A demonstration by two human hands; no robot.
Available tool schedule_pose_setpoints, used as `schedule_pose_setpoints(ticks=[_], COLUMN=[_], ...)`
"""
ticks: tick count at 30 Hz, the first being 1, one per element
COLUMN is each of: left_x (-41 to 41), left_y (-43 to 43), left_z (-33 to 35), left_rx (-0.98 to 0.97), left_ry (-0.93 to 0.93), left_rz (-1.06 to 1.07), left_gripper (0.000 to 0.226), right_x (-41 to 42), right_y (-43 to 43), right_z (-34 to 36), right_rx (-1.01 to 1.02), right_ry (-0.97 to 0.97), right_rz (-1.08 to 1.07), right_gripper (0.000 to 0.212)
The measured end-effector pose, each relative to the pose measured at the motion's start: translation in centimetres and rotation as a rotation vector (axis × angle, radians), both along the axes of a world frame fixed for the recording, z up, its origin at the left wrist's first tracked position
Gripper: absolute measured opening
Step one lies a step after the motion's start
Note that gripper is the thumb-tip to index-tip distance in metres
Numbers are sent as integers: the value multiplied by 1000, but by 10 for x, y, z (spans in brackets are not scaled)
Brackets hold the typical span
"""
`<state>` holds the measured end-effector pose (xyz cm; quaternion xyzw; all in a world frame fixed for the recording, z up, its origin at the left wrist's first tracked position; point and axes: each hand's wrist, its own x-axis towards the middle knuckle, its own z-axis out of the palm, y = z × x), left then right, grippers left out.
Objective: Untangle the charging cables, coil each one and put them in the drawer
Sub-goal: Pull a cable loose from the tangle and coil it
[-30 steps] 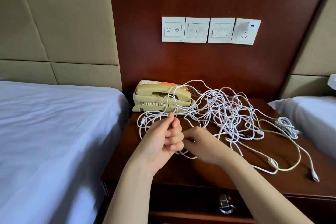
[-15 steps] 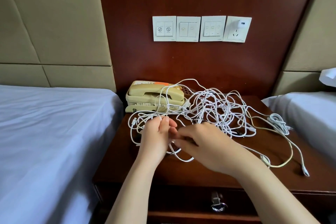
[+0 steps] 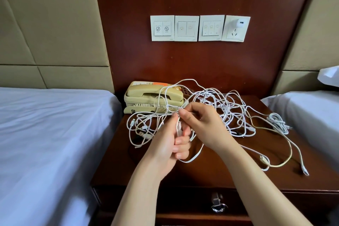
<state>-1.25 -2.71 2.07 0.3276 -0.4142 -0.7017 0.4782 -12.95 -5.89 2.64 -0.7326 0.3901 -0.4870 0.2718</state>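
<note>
left grip (image 3: 168, 145): fingers curled round a few turns of white cable, thumb up. Half a second ago it lay knuckles-up on the tangle; it is now rolled palm-inward and lifted.
right grip (image 3: 203, 124): pinches one white strand just beside the left thumb tip. It has come up from the worktop and sits higher than before.
charging cables (image 3: 220, 108): loose white tangle on the worktop, from the telephone across to the right. One strand is draped over the handset. A slack loop hangs under the left grip, lower than in the earlier frame.
small bundle (image 3: 277, 122): already wound, at the right edge of the tangle, unmoved.
cream cable (image 3: 282, 163): curves along the front right, unmoved.
worktop (image 3: 229, 174): dark wood nightstand between two beds.
drawer (image 3: 183, 202): closed, below the front edge.
telephone (image 3: 152, 97): beige, back left, touching the cables.
</note>
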Motion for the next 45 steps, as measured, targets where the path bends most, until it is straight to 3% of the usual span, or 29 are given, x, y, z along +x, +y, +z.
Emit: schedule_pose_setpoints(ticks=[4,7,13,16,19,21,23,25,26,28,30,33,39,42,45], left_x=[10,19,43,49,59,73,85,89,90,88,82,81,84,84,80], left_y=[-1,0,-11,-22,-30,-34,-37,-38,-39,-34,-27,-29,-28,-27,-27], left_z=[-4,-4,-7,-9,-12,-17,-19,-18,-19,-18,-14,-13,-9,-9,-11], left_rx=[-23,-36,-29,-24,0,4,-21,-52,-6,25,1,57,36,30,1], left_ry=[62,122,181,178,261,299,389,563,551,378,352,385,329,304,163], left_rz=[-21,26,191,262,328,386,298,147,212,453,505,500,617,662,706], left_gripper=[50,49,51,55,65,56,37,43,52,48,49,70,43,43,50], right_x=[3,4,-9,-17,-23,-31,-39,-43,-43,-42,-40,-36,-12,4,17], right_y=[-10,-15,-25,-37,-58,-71,-79,-83,-85,-89,-91,-93,-72,-60,-51], right_z=[-15,-29,-41,-18,9,24,38,51,57,69,81,96,107,90,70], right_rx=[55,102,82,-61,-247,-281,-272,-241,-217,-173,-145,-217,-637,-663,-627], right_ry=[-60,8,446,593,761,815,835,851,849,808,731,658,769,917,990], right_rz=[56,109,-46,-138,-295,-363,-383,-375,-362,-346,-346,-367,-395,-259,-123], right_gripper=[37,36,26,31,16,14,18,23,23,24,26,28,27,32,31])
